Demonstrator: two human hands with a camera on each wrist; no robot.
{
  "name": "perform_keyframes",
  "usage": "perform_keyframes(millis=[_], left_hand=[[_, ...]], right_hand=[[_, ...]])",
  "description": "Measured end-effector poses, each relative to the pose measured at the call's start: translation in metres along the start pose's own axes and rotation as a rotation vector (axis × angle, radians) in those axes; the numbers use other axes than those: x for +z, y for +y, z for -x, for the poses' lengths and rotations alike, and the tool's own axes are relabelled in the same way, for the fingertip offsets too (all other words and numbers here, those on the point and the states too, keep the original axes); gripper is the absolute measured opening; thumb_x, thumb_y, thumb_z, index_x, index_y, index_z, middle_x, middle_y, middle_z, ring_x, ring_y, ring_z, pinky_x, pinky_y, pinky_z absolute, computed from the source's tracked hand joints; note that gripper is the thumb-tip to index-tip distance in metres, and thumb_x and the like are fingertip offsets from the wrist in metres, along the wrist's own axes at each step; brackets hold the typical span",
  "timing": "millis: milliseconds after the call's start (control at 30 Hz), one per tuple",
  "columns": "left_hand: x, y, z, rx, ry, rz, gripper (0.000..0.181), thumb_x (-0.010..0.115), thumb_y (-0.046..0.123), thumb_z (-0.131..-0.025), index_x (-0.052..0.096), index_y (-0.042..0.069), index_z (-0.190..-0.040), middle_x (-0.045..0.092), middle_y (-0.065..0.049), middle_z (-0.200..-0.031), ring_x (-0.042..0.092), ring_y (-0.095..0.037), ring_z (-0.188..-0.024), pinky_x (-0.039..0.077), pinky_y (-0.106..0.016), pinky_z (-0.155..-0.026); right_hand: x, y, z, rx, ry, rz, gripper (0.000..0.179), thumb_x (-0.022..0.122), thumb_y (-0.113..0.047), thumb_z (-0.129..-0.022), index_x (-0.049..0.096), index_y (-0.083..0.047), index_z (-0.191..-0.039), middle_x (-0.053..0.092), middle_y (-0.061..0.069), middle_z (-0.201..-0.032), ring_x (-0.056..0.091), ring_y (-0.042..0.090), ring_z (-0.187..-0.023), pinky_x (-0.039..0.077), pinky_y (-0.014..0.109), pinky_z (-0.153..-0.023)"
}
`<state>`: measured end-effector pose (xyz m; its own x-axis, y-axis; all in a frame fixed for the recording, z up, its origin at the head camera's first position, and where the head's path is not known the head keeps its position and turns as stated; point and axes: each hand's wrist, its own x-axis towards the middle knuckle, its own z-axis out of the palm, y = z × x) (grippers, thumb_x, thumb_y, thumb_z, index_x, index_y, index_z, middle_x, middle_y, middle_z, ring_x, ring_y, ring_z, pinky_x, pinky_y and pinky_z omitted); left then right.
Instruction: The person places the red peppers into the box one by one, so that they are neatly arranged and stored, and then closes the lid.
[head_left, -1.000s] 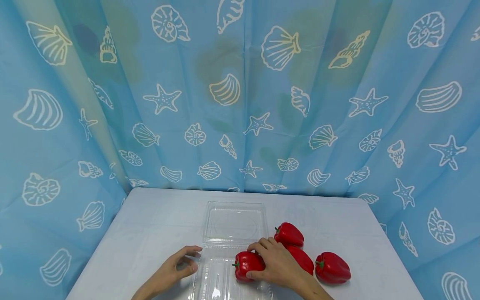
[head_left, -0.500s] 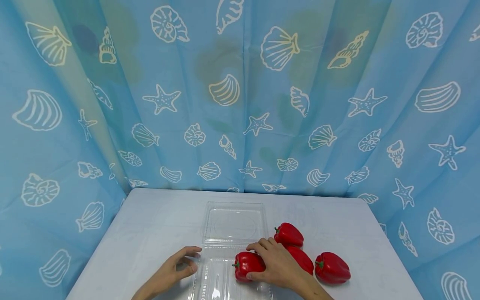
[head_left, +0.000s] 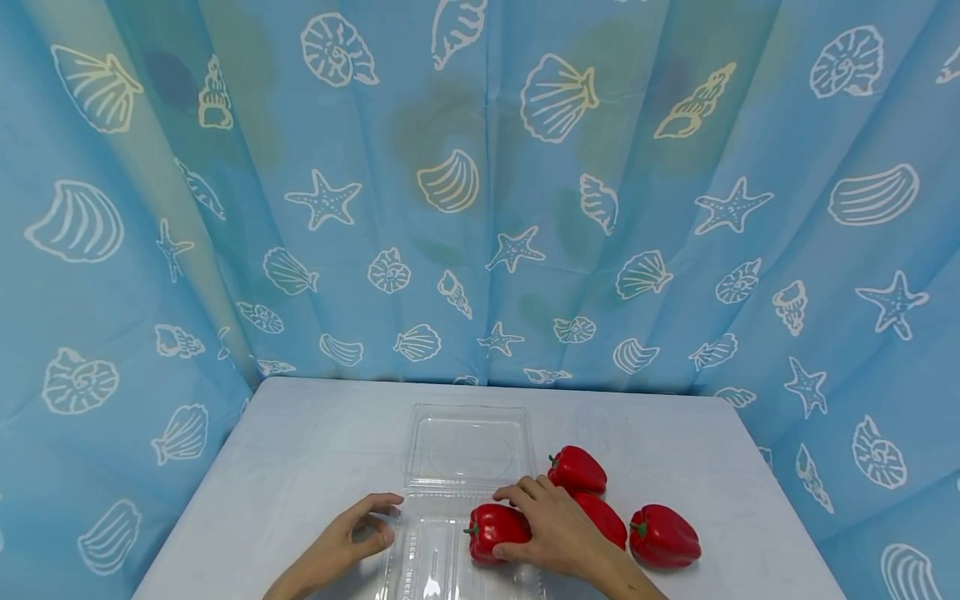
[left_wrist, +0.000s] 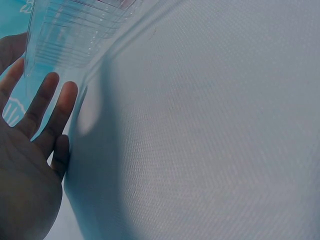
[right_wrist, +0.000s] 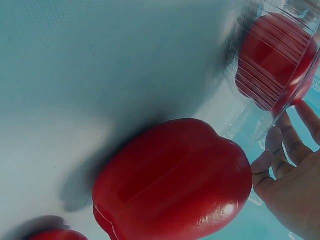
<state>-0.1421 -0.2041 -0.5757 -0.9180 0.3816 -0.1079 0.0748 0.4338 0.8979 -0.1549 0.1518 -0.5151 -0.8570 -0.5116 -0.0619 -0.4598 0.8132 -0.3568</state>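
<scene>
My right hand (head_left: 553, 532) grips a red bell pepper (head_left: 489, 530) with a green stem, thumb on its near side and fingers at its far side. That pepper sits in the right part of a clear plastic clamshell container (head_left: 411, 546), its stem pointing left. In the right wrist view the held pepper (right_wrist: 275, 55) shows through the ribbed container wall. My left hand (head_left: 347, 537) is beside the container's left rim, fingertips right at the edge. Its fingers are spread and relaxed in the left wrist view, with no object in the palm (left_wrist: 25, 175).
The container's lid (head_left: 471, 450) lies folded back, away from me. Right of the container are a far red pepper (head_left: 579, 469), another (head_left: 602, 518) partly behind my right hand, and a third (head_left: 666, 537) farther right. A blue seashell curtain (head_left: 480, 250) surrounds the white table (head_left: 315, 433).
</scene>
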Motion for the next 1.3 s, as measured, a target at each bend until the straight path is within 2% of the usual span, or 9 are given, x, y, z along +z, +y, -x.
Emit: perform_keyframes(millis=[300, 533, 633, 867, 1000, 1133, 1233, 1300], left_hand=[[0.0, 0.001, 0.001, 0.024, -0.003, -0.01, 0.044, 0.063, 0.027, -0.101, 0.052, 0.018, -0.143, 0.059, -0.009, -0.131, 0.062, -0.014, -0.102, 0.048, -0.032, -0.092], [0.0, -0.001, 0.0, 0.009, 0.0, -0.017, 0.045, 0.063, 0.03, -0.1, 0.052, 0.018, -0.142, 0.06, -0.008, -0.131, 0.062, -0.014, -0.102, 0.048, -0.034, -0.092], [0.0, -0.001, -0.001, 0.001, 0.003, -0.021, 0.045, 0.063, 0.031, -0.1, 0.052, 0.018, -0.142, 0.06, -0.008, -0.131, 0.062, -0.014, -0.102, 0.048, -0.036, -0.093], [0.0, 0.002, -0.001, -0.009, 0.014, -0.015, 0.044, 0.064, 0.031, -0.1, 0.053, 0.018, -0.141, 0.06, -0.008, -0.13, 0.061, -0.016, -0.102, 0.047, -0.043, -0.094], [0.0, 0.003, -0.001, -0.001, 0.016, -0.019, 0.043, 0.063, 0.03, -0.1, 0.053, 0.019, -0.141, 0.06, -0.008, -0.13, 0.061, -0.015, -0.102, 0.048, -0.041, -0.094], [0.0, 0.002, 0.0, 0.009, 0.005, -0.02, 0.044, 0.063, 0.028, -0.101, 0.052, 0.019, -0.142, 0.06, -0.009, -0.131, 0.062, -0.014, -0.102, 0.048, -0.035, -0.093], [0.0, 0.002, 0.0, 0.003, 0.004, -0.025, 0.044, 0.063, 0.03, -0.101, 0.052, 0.019, -0.142, 0.06, -0.009, -0.131, 0.062, -0.014, -0.101, 0.048, -0.035, -0.092], [0.0, 0.001, 0.0, -0.002, 0.005, -0.033, 0.045, 0.063, 0.031, -0.1, 0.052, 0.018, -0.142, 0.06, -0.008, -0.131, 0.062, -0.014, -0.101, 0.048, -0.036, -0.092]], right_hand=[[-0.007, 0.001, 0.003, 0.012, 0.01, -0.014, 0.077, 0.089, -0.055, -0.064, 0.057, -0.035, -0.131, 0.061, -0.008, -0.122, 0.055, 0.014, -0.108, 0.056, 0.045, -0.088], [-0.017, 0.005, 0.009, 0.068, 0.031, -0.048, 0.076, 0.09, -0.055, -0.063, 0.059, -0.033, -0.129, 0.061, -0.007, -0.117, 0.055, 0.016, -0.108, 0.057, 0.048, -0.084], [-0.021, 0.009, 0.013, 0.083, 0.05, -0.068, 0.075, 0.089, -0.056, -0.064, 0.06, -0.032, -0.129, 0.061, -0.005, -0.116, 0.056, 0.017, -0.107, 0.056, 0.052, -0.085], [-0.033, 0.021, 0.032, 0.119, 0.069, -0.095, 0.076, 0.088, -0.059, -0.065, 0.058, -0.033, -0.13, 0.06, -0.006, -0.125, 0.056, 0.018, -0.111, 0.052, 0.061, -0.091], [-0.038, 0.026, 0.04, 0.155, 0.09, -0.086, 0.079, 0.09, -0.058, -0.062, 0.059, -0.032, -0.13, 0.059, -0.006, -0.128, 0.054, 0.02, -0.116, 0.054, 0.059, -0.089], [-0.044, 0.033, 0.048, 0.219, 0.106, -0.105, 0.081, 0.093, -0.053, -0.058, 0.058, -0.033, -0.129, 0.057, -0.006, -0.129, 0.052, 0.023, -0.119, 0.059, 0.052, -0.078], [-0.051, 0.039, 0.055, 0.271, 0.12, -0.121, 0.081, 0.095, -0.05, -0.057, 0.059, -0.034, -0.128, 0.058, -0.005, -0.126, 0.052, 0.023, -0.117, 0.06, 0.047, -0.073], [-0.056, 0.044, 0.061, 0.302, 0.133, -0.131, 0.08, 0.095, -0.049, -0.057, 0.06, -0.032, -0.127, 0.059, -0.004, -0.123, 0.052, 0.022, -0.114, 0.06, 0.046, -0.074]])
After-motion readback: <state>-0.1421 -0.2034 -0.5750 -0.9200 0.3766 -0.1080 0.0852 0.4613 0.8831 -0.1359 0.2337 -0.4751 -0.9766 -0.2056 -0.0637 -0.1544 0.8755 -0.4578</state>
